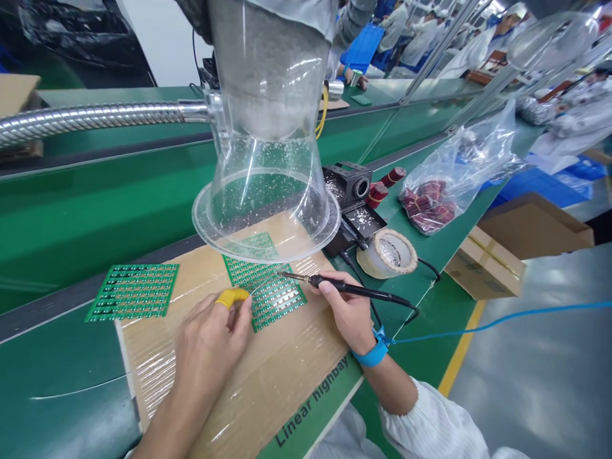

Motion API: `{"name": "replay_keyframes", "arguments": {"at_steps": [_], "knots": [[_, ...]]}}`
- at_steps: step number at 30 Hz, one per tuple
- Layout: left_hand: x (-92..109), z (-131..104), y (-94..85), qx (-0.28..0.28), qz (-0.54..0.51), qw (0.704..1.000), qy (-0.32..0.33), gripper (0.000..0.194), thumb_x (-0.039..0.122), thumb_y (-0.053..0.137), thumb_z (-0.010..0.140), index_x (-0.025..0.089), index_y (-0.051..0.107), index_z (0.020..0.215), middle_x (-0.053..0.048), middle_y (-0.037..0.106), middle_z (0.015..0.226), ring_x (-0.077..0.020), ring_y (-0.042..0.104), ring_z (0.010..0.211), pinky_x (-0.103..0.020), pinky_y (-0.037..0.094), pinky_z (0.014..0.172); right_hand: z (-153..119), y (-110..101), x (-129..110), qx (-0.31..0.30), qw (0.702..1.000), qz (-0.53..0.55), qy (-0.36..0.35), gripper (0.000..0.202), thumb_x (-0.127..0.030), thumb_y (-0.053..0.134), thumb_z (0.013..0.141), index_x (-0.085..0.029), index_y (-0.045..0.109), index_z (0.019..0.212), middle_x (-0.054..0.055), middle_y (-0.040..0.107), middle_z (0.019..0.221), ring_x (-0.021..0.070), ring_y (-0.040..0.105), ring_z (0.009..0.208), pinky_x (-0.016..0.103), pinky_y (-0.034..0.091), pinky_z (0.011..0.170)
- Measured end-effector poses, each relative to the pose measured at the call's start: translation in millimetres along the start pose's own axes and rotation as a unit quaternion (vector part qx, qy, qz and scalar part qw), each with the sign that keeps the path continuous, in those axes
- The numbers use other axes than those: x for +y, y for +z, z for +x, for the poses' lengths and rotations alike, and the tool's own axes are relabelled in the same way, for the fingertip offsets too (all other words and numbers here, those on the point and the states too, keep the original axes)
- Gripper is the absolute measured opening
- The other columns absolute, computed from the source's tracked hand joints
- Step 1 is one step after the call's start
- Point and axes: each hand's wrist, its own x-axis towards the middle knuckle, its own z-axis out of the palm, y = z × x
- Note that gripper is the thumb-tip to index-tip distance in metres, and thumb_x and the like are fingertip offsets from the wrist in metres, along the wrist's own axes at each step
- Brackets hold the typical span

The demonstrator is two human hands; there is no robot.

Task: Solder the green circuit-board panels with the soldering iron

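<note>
In my right hand (345, 307) is a black soldering iron (342, 285), its metal tip over a green circuit board panel (282, 299). My left hand (215, 331), with a yellow finger cot (232, 296) on one finger, pinches a thin solder wire (262, 284) that reaches toward the iron's tip. Whether wire and tip touch, I cannot tell. The panel lies on a tape-covered cardboard sheet (201, 389), its far part seen through a clear fume hood (268, 191). A second green panel (134, 291) lies at the left, overlapping the cardboard edge. A blue wrist strap (371, 350) circles my right wrist.
A soldering iron stand (347, 182) and a round pot (387, 254) sit right of the hood. Beyond them are red wire bundles (377, 193) and a plastic bag (449, 185) of more. A flexible metal duct (95, 121) crosses left. Co-workers sit at the back.
</note>
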Motion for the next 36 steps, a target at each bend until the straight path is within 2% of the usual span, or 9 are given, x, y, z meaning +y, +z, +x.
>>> {"name": "replay_keyframes", "arguments": {"at_steps": [3,8,12,19,26,32,36], "knots": [[3,-2,0.5,-0.014,-0.005,1.000,0.016,0.029,0.033,0.053,0.100,0.021,0.058,0.074,-0.004,0.067,0.073,-0.0194,0.061,0.065,-0.033,0.041,0.061,1,1,-3,0.030,0.999,0.012,0.004,0.027,-0.049,0.073,0.091,-0.023,0.073,0.097,0.005,0.077,0.091,0.0226,0.076,0.073,0.037,0.065,0.072],[5,-4,6.5,-0.013,0.011,0.999,0.051,0.028,0.032,0.054,0.101,0.020,0.064,0.077,-0.008,0.075,0.086,-0.0221,0.069,0.076,-0.035,0.048,0.070,2,2,-3,0.016,1.000,-0.005,-0.007,0.024,-0.046,0.074,0.091,-0.023,0.072,0.094,0.005,0.076,0.088,0.0223,0.075,0.074,0.035,0.064,0.071],[4,-4,7.8,-0.011,0.011,0.998,0.057,0.024,0.032,0.055,0.100,0.019,0.069,0.085,-0.007,0.074,0.082,-0.0232,0.069,0.074,-0.035,0.048,0.068,1,1,-1,0.002,1.000,-0.020,-0.010,0.025,-0.048,0.072,0.091,-0.022,0.073,0.095,0.005,0.076,0.089,0.0230,0.075,0.077,0.036,0.062,0.073],[6,-2,9.8,-0.003,0.016,0.997,0.069,0.026,0.031,0.056,0.099,0.018,0.068,0.080,-0.009,0.075,0.084,-0.0234,0.068,0.070,-0.036,0.048,0.068,2,1,0,-0.010,0.999,-0.042,-0.015,0.018,-0.041,0.072,0.091,-0.023,0.074,0.096,0.006,0.076,0.090,0.0247,0.074,0.084,0.039,0.061,0.080],[5,-3,9.8,-0.011,0.016,0.999,0.048,0.034,0.034,0.054,0.100,0.020,0.063,0.071,-0.008,0.074,0.082,-0.0218,0.066,0.070,-0.035,0.048,0.068,2,2,-1,-0.004,1.000,-0.004,-0.002,0.023,-0.045,0.073,0.091,-0.023,0.074,0.097,0.005,0.077,0.090,0.0235,0.075,0.077,0.038,0.062,0.076],[4,-2,9.7,-0.007,0.014,0.998,0.062,0.030,0.032,0.056,0.099,0.019,0.062,0.073,-0.009,0.073,0.082,-0.0231,0.066,0.072,-0.035,0.046,0.068,0,0,2,-0.019,0.999,-0.047,-0.008,0.022,-0.044,0.073,0.092,-0.023,0.075,0.098,0.007,0.078,0.093,0.0264,0.075,0.087,0.040,0.061,0.081],[5,-1,10.4,-0.012,0.029,0.998,0.060,0.034,0.034,0.054,0.100,0.021,0.060,0.070,-0.008,0.071,0.077,-0.0233,0.065,0.069,-0.035,0.044,0.065,0,2,2,-0.022,0.999,-0.047,-0.004,0.022,-0.044,0.073,0.092,-0.023,0.076,0.098,0.007,0.078,0.093,0.0267,0.075,0.087,0.041,0.061,0.081]]}}
